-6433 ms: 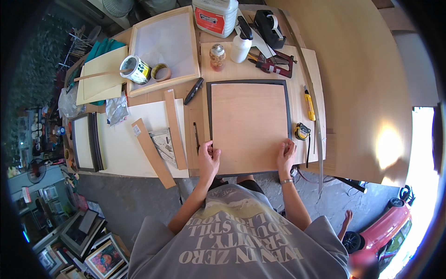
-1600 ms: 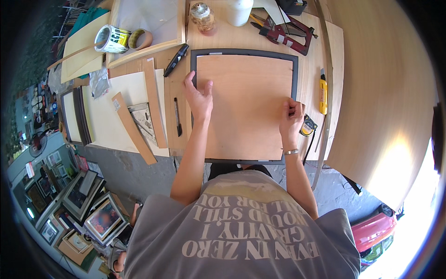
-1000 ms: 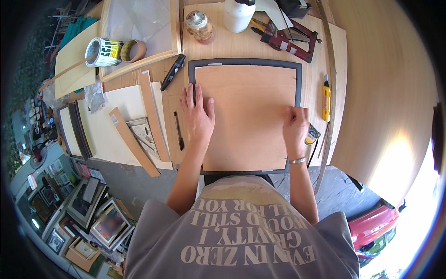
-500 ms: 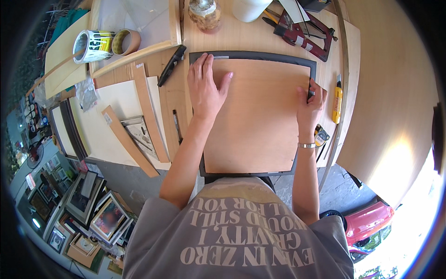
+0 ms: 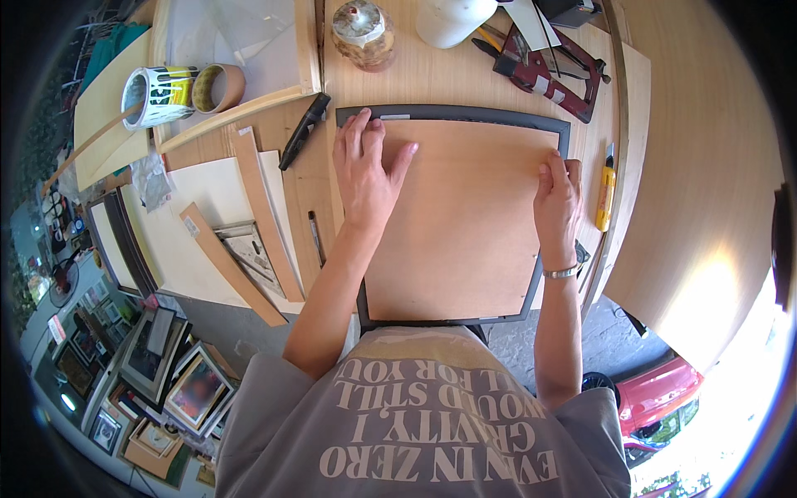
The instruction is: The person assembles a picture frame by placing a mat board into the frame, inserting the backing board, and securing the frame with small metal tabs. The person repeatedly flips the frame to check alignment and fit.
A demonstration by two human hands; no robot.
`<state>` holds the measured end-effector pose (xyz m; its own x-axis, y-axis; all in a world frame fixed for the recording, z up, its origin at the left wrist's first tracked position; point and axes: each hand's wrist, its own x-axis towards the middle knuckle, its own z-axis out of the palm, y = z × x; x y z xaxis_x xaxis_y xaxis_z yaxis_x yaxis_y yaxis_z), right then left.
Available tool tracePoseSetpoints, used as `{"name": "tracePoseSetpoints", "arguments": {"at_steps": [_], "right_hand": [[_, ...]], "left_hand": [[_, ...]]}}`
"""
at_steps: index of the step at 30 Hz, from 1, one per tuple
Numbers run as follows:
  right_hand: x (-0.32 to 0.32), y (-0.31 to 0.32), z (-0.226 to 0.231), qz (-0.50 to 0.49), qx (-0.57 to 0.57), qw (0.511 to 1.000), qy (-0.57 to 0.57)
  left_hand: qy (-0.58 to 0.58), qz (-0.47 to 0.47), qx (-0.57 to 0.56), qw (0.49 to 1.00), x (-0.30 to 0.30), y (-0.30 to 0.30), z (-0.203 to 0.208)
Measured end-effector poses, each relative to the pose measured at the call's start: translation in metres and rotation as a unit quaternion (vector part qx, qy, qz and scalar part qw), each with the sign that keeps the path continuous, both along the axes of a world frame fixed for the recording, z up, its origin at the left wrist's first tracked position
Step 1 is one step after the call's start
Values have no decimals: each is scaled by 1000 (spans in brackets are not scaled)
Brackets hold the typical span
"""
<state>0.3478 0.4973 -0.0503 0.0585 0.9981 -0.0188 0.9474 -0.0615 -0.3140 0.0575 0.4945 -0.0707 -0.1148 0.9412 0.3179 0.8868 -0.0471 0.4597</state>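
A dark grey picture frame (image 5: 465, 114) lies face down on the wooden workbench, with a tan backing board (image 5: 465, 224) set inside it. My left hand (image 5: 365, 170) lies flat with fingers spread on the board's far left corner, fingertips at the frame's top edge. On the board's right edge near the far corner rests my right hand (image 5: 559, 203), fingers curled against the frame's side. A bracelet circles that wrist. Neither hand holds anything.
A yellow utility knife (image 5: 605, 199) lies right of the frame. A red tool (image 5: 552, 70), a jar (image 5: 363, 29) and a white jug (image 5: 452, 17) stand behind it. Left are a black marker (image 5: 305, 131), wood strips (image 5: 261, 220), a paint can (image 5: 162, 95), a tape roll (image 5: 218, 85). Framed pictures (image 5: 178, 382) sit on the floor.
Both hands have slid away from me along the board, from its near edge up to its far corners. The view has tipped further forward over the bench.
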Motion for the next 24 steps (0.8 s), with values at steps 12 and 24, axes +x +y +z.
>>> {"name": "tracePoseSetpoints", "arguments": {"at_steps": [12,24], "right_hand": [[-83,28,17,173,10,977,127],[-83,36,0,217,42,972,81]], "left_hand": [[25,65,-27,997,-5,-13,6],[43,45,-17,998,-8,-2,-1]]}}
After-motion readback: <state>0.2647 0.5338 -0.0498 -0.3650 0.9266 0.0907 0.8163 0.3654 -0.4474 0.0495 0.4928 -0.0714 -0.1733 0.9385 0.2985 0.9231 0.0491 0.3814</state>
